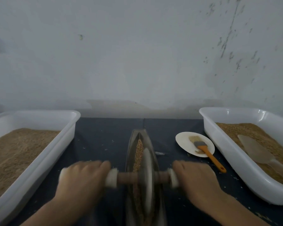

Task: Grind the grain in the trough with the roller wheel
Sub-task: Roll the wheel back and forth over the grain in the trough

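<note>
Lower centre: the narrow trough (141, 160) runs lengthwise from the frame's bottom edge toward the wall, grain (138, 154) along its groove. The roller wheel (147, 175) stands in it, axle crosswise, left hand (84, 176) and right hand (192, 176) curled over the handle ends. Motion blur smears hands and wheel; the trough's near end is cut off.

Only the person's two forearms and hands show, coming in from the bottom edge. The left hand (84, 174) and the right hand (194, 175) are both bare, with no gloves, rings or bracelets to be seen. Both wrists are bare too, with no watch or band on either. The forearms are uncovered up to the frame's edge, so no sleeve or cuff appears anywhere. Both hands are smeared by motion blur, the left one more so, and nails, knuckle lines and other fine detail cannot be made out.
</note>
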Available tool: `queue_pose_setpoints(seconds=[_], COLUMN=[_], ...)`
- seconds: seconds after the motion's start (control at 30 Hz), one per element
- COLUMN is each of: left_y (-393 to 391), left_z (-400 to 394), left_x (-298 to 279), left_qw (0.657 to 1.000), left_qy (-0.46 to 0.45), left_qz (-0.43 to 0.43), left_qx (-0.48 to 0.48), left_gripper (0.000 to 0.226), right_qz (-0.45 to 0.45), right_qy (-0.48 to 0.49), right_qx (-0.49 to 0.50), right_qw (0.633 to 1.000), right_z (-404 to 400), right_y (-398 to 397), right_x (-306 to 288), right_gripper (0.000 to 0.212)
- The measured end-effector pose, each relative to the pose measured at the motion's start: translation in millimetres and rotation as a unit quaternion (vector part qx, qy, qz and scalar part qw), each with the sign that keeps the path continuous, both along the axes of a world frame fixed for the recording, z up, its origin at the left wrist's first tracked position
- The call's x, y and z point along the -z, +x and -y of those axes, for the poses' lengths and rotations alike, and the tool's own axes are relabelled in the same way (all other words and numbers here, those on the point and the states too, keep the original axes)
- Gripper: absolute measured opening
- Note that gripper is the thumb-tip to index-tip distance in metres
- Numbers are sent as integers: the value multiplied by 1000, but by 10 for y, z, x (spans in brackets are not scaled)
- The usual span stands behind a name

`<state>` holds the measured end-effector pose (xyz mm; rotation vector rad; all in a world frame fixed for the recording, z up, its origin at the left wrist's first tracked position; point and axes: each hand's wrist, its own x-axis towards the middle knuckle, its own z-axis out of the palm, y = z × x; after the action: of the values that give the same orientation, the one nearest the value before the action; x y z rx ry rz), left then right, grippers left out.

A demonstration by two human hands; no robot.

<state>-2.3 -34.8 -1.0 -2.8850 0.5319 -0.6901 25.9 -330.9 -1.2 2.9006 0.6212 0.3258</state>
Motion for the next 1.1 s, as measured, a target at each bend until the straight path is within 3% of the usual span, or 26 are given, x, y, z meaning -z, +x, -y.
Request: queue_pose_setpoints(seconds=[0.1, 0.17, 0.27, 0.37, 0.47, 0.57, 0.67, 0.73, 0.8, 0.93, 1.1], left_y=[628, 954, 1013, 582, -43, -416, -359, -65, 353, 1051, 643], left_z=[89, 98, 114, 78, 52, 28, 98, 155, 193, 173, 165], left_x=[-72, -131, -167, -92, -41, -113, -126, -33, 8, -60, -9], left_qw=[993, 991, 992, 994, 999, 999, 996, 993, 991, 989, 991], left_qy=[25, 24, 34, 10, 2, -28, 14, 39, 13, -45, -24], left_qz=[12, 13, 14, -10, -28, -9, -86, -82, -71, -72, -79], left_qx=[-111, -134, -123, -104, -39, 36, -12, -71, -109, -122, -107], left_gripper=[34, 26, 26, 32, 46, 57, 52, 37, 25, 21, 21], right_qz=[78, 108, 102, 58, 103, 142, 73, 26, 50, 119, 71], right_qy=[26, 33, 39, 30, 48, 46, 40, -3, -26, -26, -10], right_qx=[28, 46, 66, 25, -48, -88, -64, -17, 12, 18, -11], right_qw=[996, 992, 992, 998, 992, 985, 994, 1000, 998, 992, 997], right_z=[-97, -191, -213, -85, 39, 41, -67, -167, -227, -411, -318], right_y=[541, 804, 801, 334, -259, -551, -452, -179, 228, 821, 417], right_x=[48, 19, 17, 50, -48, -171, -183, -150, -92, -218, -160], right_gripper=[32, 28, 27, 33, 53, 55, 56, 43, 29, 22, 27])
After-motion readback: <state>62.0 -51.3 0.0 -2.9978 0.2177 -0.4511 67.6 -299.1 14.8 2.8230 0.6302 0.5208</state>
